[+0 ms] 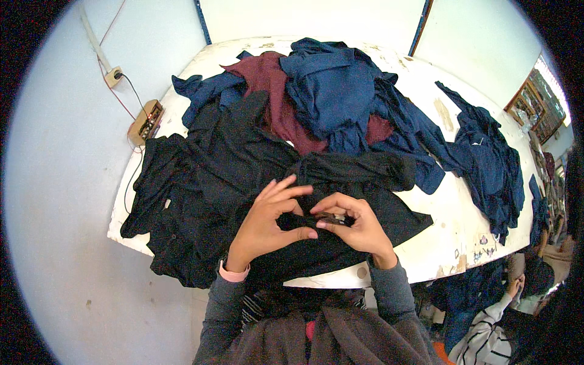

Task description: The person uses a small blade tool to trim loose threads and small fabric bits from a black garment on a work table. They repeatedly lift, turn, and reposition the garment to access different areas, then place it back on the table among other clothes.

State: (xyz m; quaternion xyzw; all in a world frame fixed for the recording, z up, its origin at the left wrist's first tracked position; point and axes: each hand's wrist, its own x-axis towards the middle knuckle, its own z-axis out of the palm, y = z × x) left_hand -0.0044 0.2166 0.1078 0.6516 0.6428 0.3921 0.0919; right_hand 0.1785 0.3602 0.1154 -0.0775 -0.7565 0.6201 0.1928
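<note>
Head view: worn white table (441, 252) bearing crumpled black cloth garments (207, 164), overhanging near edge; weight could be dragging them off. Above, bare left hand (261, 222) curving, fingers spread from thumb; bare right hand (360, 226) apparently pinching small dark item (348, 220), kind unclear; slackening could be losing it among folds.
</note>
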